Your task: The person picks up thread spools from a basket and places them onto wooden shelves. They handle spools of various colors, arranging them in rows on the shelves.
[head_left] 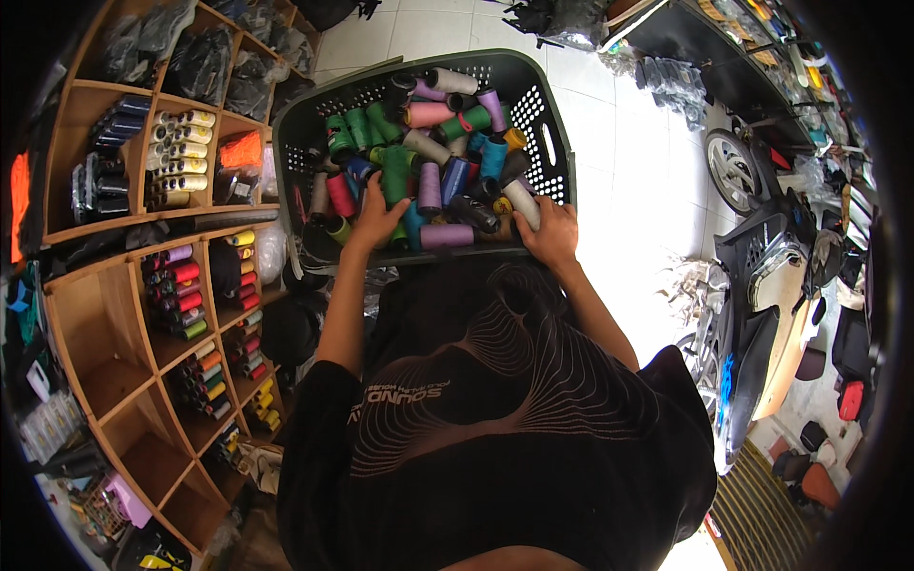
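A dark green plastic basket (562, 214) full of thread spools in many colours sits in front of me. My left hand (378, 219) reaches in over its near side, thumb and forefinger apart. Its fingertips touch a dark blue spool (360, 171), and its other fingers are partly hidden. Toward the near right corner, my right hand (552, 231) grips the lower end of a pale grey thread spool (520, 201). Between my hands lie a lilac spool (429, 184), a green spool (394, 172), a black spool (473, 213) and another lilac spool (447, 236) lying on its side.
Wooden shelves (143, 247) stand on the left, with spools sorted in some compartments and plastic-wrapped bundles in others. White floor tiles (590, 143) stretch beyond and right of the basket. A motorbike (762, 295) is parked at the right, near a dark shelf rack (724, 67).
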A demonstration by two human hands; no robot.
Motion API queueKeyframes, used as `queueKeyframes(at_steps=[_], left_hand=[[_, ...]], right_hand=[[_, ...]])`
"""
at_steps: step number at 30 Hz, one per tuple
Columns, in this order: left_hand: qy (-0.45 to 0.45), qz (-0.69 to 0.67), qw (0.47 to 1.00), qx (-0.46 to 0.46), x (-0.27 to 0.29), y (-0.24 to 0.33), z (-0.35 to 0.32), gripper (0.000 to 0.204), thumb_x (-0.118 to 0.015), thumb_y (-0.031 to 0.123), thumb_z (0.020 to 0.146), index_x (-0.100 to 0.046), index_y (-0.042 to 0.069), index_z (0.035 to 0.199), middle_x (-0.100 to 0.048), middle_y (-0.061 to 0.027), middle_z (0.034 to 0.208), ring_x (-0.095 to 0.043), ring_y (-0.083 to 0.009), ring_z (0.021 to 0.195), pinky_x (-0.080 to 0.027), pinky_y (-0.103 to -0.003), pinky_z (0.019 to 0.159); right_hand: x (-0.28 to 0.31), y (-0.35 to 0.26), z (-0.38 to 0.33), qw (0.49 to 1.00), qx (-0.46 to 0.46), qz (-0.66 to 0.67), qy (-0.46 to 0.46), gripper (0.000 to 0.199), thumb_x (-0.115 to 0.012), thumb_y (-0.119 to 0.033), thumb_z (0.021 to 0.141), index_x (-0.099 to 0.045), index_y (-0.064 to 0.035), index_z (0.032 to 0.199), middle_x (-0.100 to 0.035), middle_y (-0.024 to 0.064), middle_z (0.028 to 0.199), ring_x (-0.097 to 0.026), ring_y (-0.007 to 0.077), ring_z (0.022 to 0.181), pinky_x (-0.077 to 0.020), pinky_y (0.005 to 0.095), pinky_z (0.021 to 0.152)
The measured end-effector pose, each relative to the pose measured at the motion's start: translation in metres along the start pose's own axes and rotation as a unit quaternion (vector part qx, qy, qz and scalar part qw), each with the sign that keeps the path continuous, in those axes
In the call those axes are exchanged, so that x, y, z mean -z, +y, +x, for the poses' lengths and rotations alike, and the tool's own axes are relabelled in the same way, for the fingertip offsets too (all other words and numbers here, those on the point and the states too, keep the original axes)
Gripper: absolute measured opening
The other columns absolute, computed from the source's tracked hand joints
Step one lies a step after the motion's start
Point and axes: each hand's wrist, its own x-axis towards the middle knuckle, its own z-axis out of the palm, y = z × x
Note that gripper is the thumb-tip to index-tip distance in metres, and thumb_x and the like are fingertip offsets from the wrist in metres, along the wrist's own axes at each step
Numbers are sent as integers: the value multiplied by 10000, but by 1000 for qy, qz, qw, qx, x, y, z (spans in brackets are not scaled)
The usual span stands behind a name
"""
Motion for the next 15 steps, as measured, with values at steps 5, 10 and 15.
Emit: queueKeyframes(at_steps=[5, 10, 15], left_hand=[[-50, 154, 985, 54, 15, -8, -3, 862, -774, 252, 768, -287, 18, 1441, -409, -273, 1405, -413, -447, 1312, -364, -457, 1086], [-100, 193, 965, 148, 40, -57, -13, 828, -806, 189, 698, -356, 37, 1376, -464, -248, 1352, -471, -427, 1271, -408, -464, 1040], [-209, 107, 964, 128, 38, -70, -27, 801, -874, 190, 648, -440, 8, 1297, -557, -222, 1211, -553, -368, 1172, -458, -411, 979]], right_hand=[[-2, 3, 0, 1000, 3, -2, 9, 434, -732, -394, 799, -654, -33, 1026, -673, 136, 842, -605, 348, 731, -470, 418, 760], [-3, 2, 0, 1000, 4, -10, 3, 443, -729, -408, 798, -656, -35, 1026, -677, 136, 843, -610, 342, 733, -470, 411, 770], [-1, 0, 1, 1000, -8, -12, -7, 442, -727, -406, 799, -658, -36, 1030, -681, 133, 850, -609, 346, 738, -473, 414, 774]])
